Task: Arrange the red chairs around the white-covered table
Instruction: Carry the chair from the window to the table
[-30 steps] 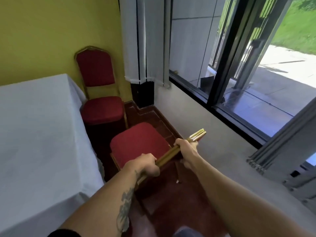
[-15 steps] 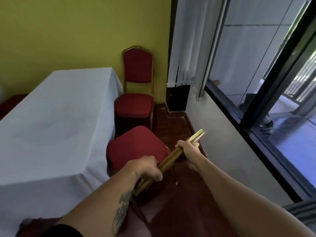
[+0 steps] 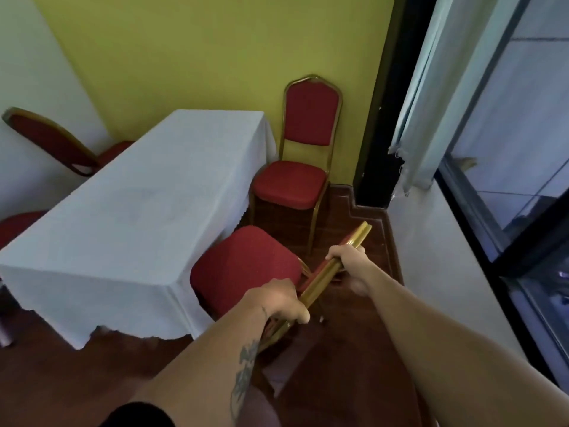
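Observation:
The white-covered table (image 3: 144, 211) fills the left-centre. A red chair (image 3: 246, 266) with a gold frame stands just below me at the table's near right side, its seat touching the hanging cloth. My left hand (image 3: 281, 300) and my right hand (image 3: 348, 260) both grip the gold top rail of its backrest. A second red chair (image 3: 295, 180) stands upright further back at the same side, against the yellow wall. Across the table, a third red chair (image 3: 52, 143) leans at the far left, and a red seat (image 3: 18, 223) shows at the left edge.
A white low wall (image 3: 440, 257) under a large window (image 3: 523, 134) runs along the right, with a grey curtain (image 3: 431, 97) hanging at its corner. The yellow wall (image 3: 200, 57) closes the back. Dark wooden floor (image 3: 338, 380) lies between table and window wall.
The view has swung left, bringing the whole table and the chairs beyond it into sight. The chair in my hands has stayed beside the table's near corner, both hands still on its backrest.

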